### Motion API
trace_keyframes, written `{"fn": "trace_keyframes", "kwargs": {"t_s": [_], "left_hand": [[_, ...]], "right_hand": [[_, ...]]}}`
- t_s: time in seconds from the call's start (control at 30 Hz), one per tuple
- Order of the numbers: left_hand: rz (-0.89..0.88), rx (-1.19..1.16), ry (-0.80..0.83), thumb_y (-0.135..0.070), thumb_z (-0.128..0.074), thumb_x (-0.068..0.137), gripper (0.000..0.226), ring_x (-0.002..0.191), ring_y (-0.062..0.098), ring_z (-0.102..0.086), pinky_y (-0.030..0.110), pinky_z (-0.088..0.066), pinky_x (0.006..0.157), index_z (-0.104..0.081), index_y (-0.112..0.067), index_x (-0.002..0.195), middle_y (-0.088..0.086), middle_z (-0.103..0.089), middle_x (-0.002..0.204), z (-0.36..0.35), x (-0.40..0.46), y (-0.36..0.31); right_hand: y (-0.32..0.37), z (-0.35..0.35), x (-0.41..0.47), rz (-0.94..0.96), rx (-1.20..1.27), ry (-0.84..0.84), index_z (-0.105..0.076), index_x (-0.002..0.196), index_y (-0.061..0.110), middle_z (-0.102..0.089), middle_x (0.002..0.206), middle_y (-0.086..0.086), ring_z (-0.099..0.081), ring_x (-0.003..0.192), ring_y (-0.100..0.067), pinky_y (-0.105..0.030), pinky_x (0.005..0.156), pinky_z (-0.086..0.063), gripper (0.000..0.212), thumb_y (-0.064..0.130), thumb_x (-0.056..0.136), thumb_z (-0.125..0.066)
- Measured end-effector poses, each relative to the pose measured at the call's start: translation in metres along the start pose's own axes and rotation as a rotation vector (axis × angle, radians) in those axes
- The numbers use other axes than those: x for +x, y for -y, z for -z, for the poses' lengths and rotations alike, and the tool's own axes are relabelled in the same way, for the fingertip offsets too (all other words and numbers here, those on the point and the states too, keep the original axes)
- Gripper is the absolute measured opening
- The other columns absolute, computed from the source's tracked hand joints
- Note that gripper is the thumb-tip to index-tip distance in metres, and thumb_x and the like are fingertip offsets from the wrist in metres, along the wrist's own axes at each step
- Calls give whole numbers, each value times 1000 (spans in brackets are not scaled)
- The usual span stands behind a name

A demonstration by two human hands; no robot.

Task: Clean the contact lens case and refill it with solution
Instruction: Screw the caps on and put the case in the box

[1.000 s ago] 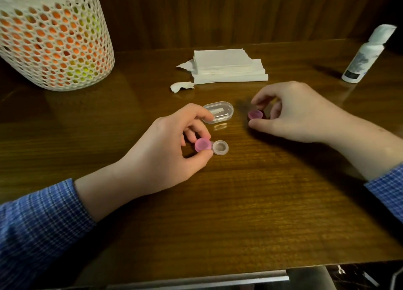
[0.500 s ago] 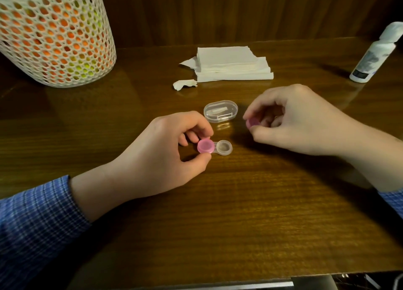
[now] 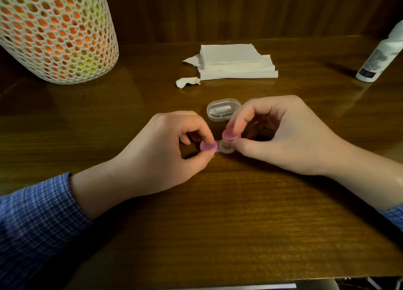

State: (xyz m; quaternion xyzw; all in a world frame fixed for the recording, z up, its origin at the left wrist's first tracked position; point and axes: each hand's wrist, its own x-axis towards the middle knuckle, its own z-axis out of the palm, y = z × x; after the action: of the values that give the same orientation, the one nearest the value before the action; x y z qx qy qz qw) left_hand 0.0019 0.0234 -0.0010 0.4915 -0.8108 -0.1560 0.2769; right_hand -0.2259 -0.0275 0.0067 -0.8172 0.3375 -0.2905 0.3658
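- Your right hand (image 3: 283, 135) has carried the loose round pink plastic cap (image 3: 231, 135) in from the far side of the dark wooden tabletop (image 3: 218, 224); a second ago it was lifting that cap off the wood beside the clear oval plastic box (image 3: 223, 112), and now the cap sits tilted just over the open well of the small clear contact lens case (image 3: 225, 148)
- To my eye that means you are closing up; the cap is not yet seated flat, so the screwing-down is left to do; whether the well holds solution I cannot tell
- Your left hand (image 3: 161, 156) has stayed put, pinching the other pink cap (image 3: 209, 146), which is on its well, between thumb and fingertip
- Your right hand is curled narrow round its cap, thumb below and forefinger on top
- The case lies near the middle of the tabletop, directly between your two hands and touched by both
- The white squeeze bottle of solution (image 3: 380, 56) stands near the far right corner; the stack of white paper tissues (image 3: 235, 62) lies toward the far edge, well apart from both hands
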Motion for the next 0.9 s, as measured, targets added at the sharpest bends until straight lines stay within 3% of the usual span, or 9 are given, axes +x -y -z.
{"fn": "trace_keyframes", "kwargs": {"t_s": [0.23,0.73,0.9], "left_hand": [[2,-19,-2,-27,-74,86,10,94,8,-70,21,-56,76,-78,-24,95,-13,-73,94,1,0,1],[8,-15,11,-29,-72,85,14,95,6,-69,20,-56,77,-78,-23,97,-14,-73,96,2,0,0],[12,-23,9,-28,-73,85,13,95,6,-69,21,-56,77,-78,-23,96,-14,-73,95,2,-1,-1]], "right_hand": [[-1,-5,1,10,-92,54,-75,85,27,-76,97,11,-72,96,-9,-28,83,-59,9,23,82,-82],[-3,-6,1,33,-157,69,-77,87,27,-74,97,12,-70,96,-9,-25,81,-58,8,25,81,-81],[-3,-5,1,38,-183,72,-78,86,27,-76,98,16,-70,99,0,-21,87,-56,6,22,83,-81]]}}
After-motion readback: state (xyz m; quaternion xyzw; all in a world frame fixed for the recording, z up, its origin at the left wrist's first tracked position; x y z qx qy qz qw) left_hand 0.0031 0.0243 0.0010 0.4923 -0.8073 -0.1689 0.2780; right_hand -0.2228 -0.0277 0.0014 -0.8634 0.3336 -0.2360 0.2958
